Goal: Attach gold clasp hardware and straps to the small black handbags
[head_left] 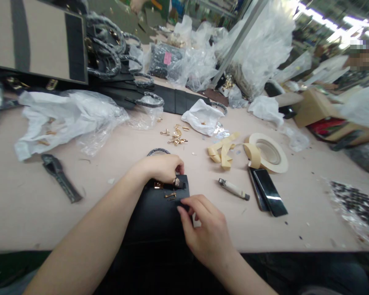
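Observation:
A black leather bag (pixel 155 217) lies at the near edge of the table in front of me. My left hand (pixel 162 168) rests curled on its top edge, fingers closed around a small gold metal fitting (pixel 176 182). My right hand (pixel 204 231) pinches the bag's right edge with thumb and fingers. A loose gold piece (pixel 170 195) lies on the bag between my hands. The bag's wrapped handle (pixel 158 151) shows just beyond my left hand.
A heap of gold fittings (pixel 176 137) lies mid-table. Beige tape strips (pixel 222 152), a tape roll (pixel 269 152), a dark phone (pixel 268 191) and a small white tool (pixel 233 189) sit to the right. Plastic bags (pixel 64 119), black bags (pixel 117 78) and a black strap (pixel 60 177) lie to the left and behind.

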`<move>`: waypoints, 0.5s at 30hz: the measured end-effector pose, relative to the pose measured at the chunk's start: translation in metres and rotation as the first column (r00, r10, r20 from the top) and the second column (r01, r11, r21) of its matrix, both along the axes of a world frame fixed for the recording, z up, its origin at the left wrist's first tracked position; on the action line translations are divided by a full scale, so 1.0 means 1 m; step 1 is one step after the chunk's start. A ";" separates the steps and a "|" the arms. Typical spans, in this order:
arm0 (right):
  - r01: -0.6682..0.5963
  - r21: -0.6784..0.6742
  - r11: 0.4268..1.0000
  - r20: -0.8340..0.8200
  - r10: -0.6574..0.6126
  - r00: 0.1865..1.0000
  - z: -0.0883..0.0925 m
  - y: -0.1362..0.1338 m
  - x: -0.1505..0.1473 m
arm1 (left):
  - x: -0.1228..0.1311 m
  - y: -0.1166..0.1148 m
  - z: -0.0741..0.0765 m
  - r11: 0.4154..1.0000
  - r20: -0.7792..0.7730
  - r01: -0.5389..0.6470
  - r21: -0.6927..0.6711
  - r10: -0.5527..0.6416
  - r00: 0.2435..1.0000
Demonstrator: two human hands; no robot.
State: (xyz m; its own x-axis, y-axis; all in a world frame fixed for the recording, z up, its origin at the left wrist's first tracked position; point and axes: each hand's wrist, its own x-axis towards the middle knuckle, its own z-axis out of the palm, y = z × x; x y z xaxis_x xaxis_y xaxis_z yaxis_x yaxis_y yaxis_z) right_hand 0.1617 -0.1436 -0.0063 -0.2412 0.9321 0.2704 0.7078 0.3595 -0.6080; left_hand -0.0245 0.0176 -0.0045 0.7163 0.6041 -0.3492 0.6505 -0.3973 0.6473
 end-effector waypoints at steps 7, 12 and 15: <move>-0.008 -0.055 0.998 0.299 0.024 0.954 -0.016 0.019 -0.019 | -0.008 0.008 -0.004 0.999 0.086 0.029 -0.043 -0.025 0.996; -0.089 -0.004 0.996 0.151 0.089 0.984 -0.013 0.005 -0.016 | 0.002 0.005 -0.005 0.994 0.036 -0.078 -0.071 0.081 0.996; -0.040 0.010 0.999 -0.194 0.041 0.980 0.011 -0.006 -0.017 | 0.011 0.000 -0.004 0.987 -0.021 -0.159 -0.038 0.159 0.987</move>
State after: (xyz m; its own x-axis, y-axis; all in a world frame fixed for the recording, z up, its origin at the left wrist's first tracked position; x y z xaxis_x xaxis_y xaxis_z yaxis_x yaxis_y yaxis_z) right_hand 0.1446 -0.1500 0.0045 -0.2211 0.9206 0.3217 0.5612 0.3899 -0.7301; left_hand -0.0133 0.0178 -0.0090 0.6057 0.6953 -0.3869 0.7151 -0.2623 0.6479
